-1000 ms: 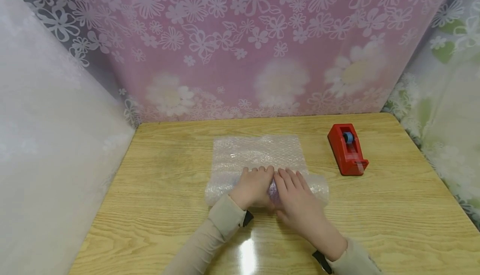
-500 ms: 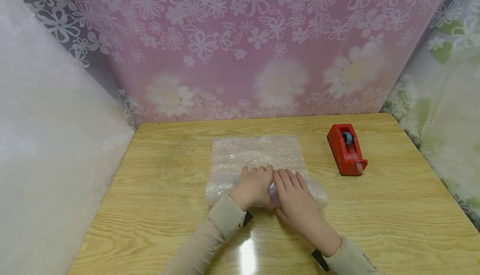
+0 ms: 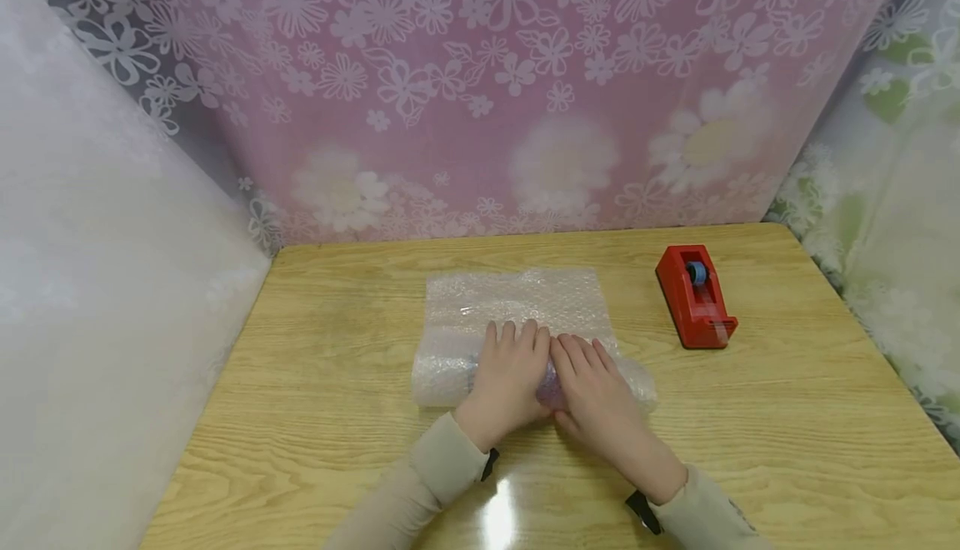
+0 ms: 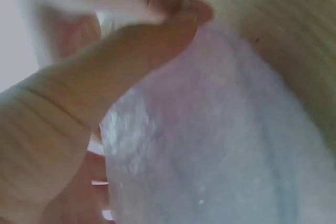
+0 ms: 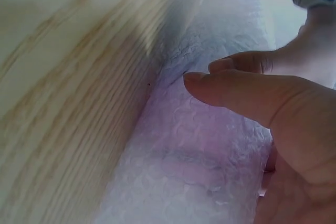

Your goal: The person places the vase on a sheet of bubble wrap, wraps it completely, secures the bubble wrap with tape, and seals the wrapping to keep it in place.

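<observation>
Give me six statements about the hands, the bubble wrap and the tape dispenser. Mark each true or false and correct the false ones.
1. The left hand and the right hand are both on the bubble-wrap roll. True.
2. The bubble wrap is rolled up completely. False: a flat stretch lies beyond the hands.
3. The tape dispenser is red and stands on the table. True.
4. The right hand holds the tape dispenser. False: the dispenser stands apart from both hands.
5. Something purple shows between the hands. True.
6. The tape dispenser is on the person's left of the bubble wrap. False: it is on the right.
</observation>
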`<state>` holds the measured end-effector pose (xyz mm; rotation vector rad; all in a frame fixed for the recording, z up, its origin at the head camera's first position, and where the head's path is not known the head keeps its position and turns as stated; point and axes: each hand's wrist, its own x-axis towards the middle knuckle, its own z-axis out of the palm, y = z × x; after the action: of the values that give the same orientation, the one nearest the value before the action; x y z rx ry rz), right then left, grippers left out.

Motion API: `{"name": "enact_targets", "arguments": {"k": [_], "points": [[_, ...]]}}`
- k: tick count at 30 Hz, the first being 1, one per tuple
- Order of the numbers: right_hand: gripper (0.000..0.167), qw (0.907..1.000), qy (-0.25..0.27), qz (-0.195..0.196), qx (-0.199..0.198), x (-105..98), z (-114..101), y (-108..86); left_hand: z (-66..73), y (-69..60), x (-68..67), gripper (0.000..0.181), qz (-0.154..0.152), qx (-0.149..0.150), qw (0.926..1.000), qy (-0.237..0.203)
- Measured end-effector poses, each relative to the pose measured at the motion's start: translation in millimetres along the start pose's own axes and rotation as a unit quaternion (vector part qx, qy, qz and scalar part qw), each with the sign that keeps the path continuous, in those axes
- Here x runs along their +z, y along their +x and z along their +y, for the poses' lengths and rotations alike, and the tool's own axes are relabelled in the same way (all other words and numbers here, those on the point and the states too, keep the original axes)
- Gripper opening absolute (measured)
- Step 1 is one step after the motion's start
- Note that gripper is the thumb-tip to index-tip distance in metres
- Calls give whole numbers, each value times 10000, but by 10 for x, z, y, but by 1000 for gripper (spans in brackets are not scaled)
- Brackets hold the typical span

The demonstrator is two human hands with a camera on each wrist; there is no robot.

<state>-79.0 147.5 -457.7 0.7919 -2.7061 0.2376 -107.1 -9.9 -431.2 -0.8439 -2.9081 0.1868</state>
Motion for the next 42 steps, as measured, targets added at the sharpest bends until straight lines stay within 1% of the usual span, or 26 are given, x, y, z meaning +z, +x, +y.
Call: {"name": "enact_targets", "arguments": {"k": [3, 7, 12, 20, 23, 29, 35, 39, 42], "points": [[91, 9999, 99, -79, 57, -11, -2, 2, 40, -99, 19, 101, 367, 20, 9992, 181], [92, 9997, 172, -152, 94, -23, 5, 12, 70, -184, 82, 99, 674, -52, 9975, 221], [91, 9996, 225, -158, 104, -28, 19, 25, 82, -194, 151, 97, 954, -161, 9950, 233], [94, 9997, 199, -137, 74, -3, 36, 42, 88, -164, 200, 93, 1162, -244, 9925, 289], [97, 9998, 166, -90, 61, -3, 43, 66, 74, -130, 220, 97, 1118, -250, 9930, 289], [99, 9998, 162, -138, 63, 3, 72, 136, 27, -50, 249, 104, 784, -238, 9965, 174], [99, 9994, 288, -184, 110, 30, 111, 173, -15, 1, 205, 106, 400, -227, 9989, 13], [98, 9991, 385, -175, 91, 27, 130, 202, -42, 23, 169, 107, 276, -171, 9995, -1], [97, 9985, 500, -213, 95, 14, 141, 226, -66, 40, 147, 104, 228, -106, 9997, -53]]}}
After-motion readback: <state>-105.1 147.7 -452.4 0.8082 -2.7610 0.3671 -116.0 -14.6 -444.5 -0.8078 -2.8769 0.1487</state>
